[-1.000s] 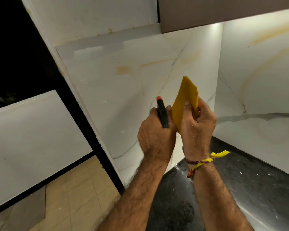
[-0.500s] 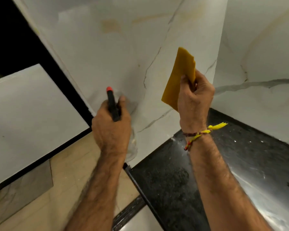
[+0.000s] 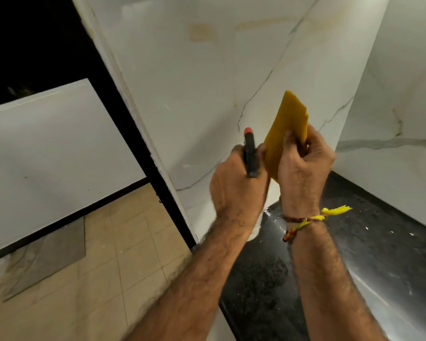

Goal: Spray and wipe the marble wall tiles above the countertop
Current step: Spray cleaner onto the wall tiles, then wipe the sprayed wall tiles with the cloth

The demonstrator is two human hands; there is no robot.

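The marble wall (image 3: pixel 182 99) I'm meant to clean rises straight ahead of my hands and a little to the left, running up out of view. A second marble face (image 3: pixel 391 99) meets it at an inside corner to the right. My left hand (image 3: pixel 236 185) is clenched around the spray bottle (image 3: pixel 250 153), whose dark neck points upward with its red tip toward the wall. That hand is the nearer one to the left-hand face. My right hand (image 3: pixel 305 166) grips the folded yellow cloth (image 3: pixel 285 129), which stands upright with its long axis vertical, just in front of the tiles. I can't tell whether the cloth touches them. The two hands sit close together, the cloth just beside the bottle's neck.

I judge the spraying is the step in hand, and the nozzle must face the marble rather than the cloth.

Below, the black countertop (image 3: pixel 369 254) butts against both walls. To the left, beyond the wall's edge, are beige floor tiles (image 3: pixel 103 254) and a pale panel (image 3: pixel 54 148).
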